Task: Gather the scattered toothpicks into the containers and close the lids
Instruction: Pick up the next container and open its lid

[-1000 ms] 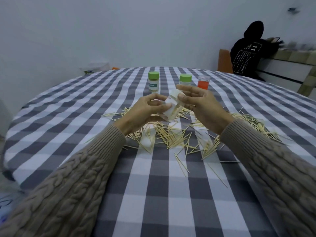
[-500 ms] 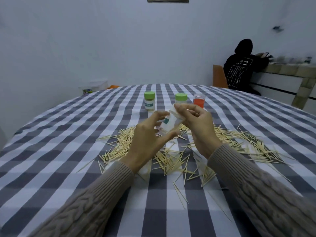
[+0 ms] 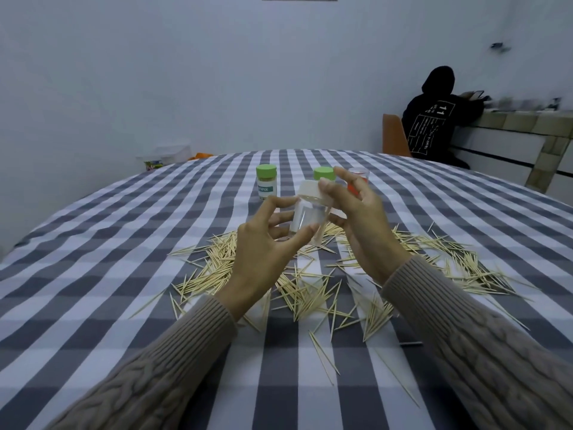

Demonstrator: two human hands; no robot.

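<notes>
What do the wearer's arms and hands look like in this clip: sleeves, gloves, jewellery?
Both arms wear a beige-taupe knit sweater, cable-patterned along the forearms and ending in ribbed cuffs at the wrists. The left hand and right hand are bare: no gloves, and no rings, watch or bracelets visible. Nails look short and unpainted.

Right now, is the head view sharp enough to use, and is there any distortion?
Head view: dim, cool, even light; hands, clear container and toothpicks sharp enough. Wide-angle lens bows the checked tablecloth; the far-right counter is smeared.
</notes>
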